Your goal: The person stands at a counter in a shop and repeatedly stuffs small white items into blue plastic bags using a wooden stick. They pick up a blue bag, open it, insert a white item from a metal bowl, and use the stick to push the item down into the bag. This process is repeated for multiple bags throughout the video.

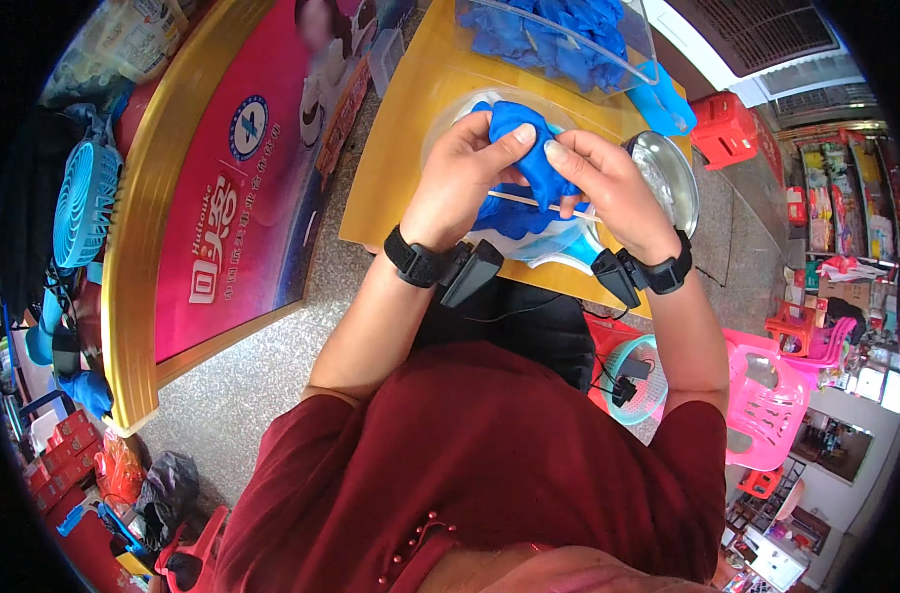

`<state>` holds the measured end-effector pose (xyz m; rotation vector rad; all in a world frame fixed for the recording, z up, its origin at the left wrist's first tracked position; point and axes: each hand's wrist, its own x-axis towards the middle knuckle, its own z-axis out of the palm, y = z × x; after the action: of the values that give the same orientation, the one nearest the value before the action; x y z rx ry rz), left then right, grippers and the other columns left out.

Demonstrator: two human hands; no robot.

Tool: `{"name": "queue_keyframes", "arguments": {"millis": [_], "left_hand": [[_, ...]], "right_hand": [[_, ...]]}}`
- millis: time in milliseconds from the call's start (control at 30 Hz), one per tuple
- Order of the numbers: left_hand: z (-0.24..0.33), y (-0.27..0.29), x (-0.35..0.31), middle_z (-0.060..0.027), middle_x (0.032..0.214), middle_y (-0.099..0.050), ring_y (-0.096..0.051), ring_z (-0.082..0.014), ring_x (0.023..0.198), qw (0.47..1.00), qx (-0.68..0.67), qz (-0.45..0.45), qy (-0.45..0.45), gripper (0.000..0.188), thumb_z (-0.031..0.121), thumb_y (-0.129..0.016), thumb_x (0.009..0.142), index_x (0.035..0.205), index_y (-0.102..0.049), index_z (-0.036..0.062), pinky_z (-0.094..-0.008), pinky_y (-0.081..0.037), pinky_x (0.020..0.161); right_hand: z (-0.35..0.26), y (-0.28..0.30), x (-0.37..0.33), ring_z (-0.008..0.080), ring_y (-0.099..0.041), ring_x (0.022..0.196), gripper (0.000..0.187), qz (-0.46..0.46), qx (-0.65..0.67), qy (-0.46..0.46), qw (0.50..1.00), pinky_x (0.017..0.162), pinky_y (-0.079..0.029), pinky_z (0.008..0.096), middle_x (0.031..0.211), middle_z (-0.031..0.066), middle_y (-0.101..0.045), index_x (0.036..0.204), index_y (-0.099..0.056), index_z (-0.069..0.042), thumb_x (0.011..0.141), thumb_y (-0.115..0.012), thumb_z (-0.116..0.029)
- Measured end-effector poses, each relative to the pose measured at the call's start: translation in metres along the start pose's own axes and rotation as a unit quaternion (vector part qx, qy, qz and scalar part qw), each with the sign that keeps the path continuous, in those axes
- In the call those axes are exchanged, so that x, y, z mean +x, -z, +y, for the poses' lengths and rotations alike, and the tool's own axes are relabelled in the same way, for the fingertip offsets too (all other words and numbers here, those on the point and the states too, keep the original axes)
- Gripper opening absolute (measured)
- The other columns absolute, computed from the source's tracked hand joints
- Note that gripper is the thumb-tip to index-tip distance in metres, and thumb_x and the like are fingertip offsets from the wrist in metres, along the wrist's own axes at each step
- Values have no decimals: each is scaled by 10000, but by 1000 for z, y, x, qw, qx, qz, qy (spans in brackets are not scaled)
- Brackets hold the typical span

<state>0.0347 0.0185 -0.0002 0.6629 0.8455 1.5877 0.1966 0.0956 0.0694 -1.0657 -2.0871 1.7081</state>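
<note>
My left hand [457, 180] and my right hand [620, 186] meet over a yellow table [383, 173]. Between them is a piece of soft, thin blue material [531, 148], bunched up, with both thumbs pressed on it. Whether it is a cloth or a glove I cannot make out. Under the hands lies more blue material [514, 219], crossed by a thin white strip or stick. Closer to me, a light-blue and white item [565, 243] rests near the table's front edge. Black straps with small black boxes sit on both wrists.
A clear bin [640, 44] full of blue pieces stands at the table's back. On the right are a shiny metal bowl [664, 180], a light-blue object [664, 101] and a red crate [724, 131]. A gold-framed pink board [213, 178] stands left; a pink chair [766, 400] is at right.
</note>
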Motion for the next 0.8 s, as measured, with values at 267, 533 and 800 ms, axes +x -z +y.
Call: {"name": "queue_keyframes", "arguments": {"millis": [267, 533, 800], "left_hand": [[1, -6, -1, -8, 917, -634, -560, -75, 751, 999, -36, 36, -12, 292, 327, -570, 982, 1075, -599, 52, -227, -462, 656], [9, -5, -4, -26, 915, -649, -602, -92, 818, 993, 50, 47, -100, 161, 143, -668, 913, 1011, -623, 24, -252, -493, 749], [10, 5, 1, -84, 1110, -617, -599, -144, 958, 994, 75, 32, -77, 394, 96, -650, 913, 1270, -513, 1, -298, -495, 850]], "right_hand": [[-6, 5, 9, 68, -585, 749, 305, -71, -17, 34, 997, 661, -490, 222, 870, 9, -634, 1061, -616, -11, 940, -641, -290], [-19, -1, 11, 64, -575, 741, 278, -47, 33, 23, 998, 650, -493, 222, 873, 2, -616, 1020, -615, -18, 954, -618, -288], [-18, 16, 52, 92, -567, 552, 208, 27, -20, 53, 998, 534, -461, 230, 725, 13, -599, 904, -609, -28, 947, -621, -231]]}}
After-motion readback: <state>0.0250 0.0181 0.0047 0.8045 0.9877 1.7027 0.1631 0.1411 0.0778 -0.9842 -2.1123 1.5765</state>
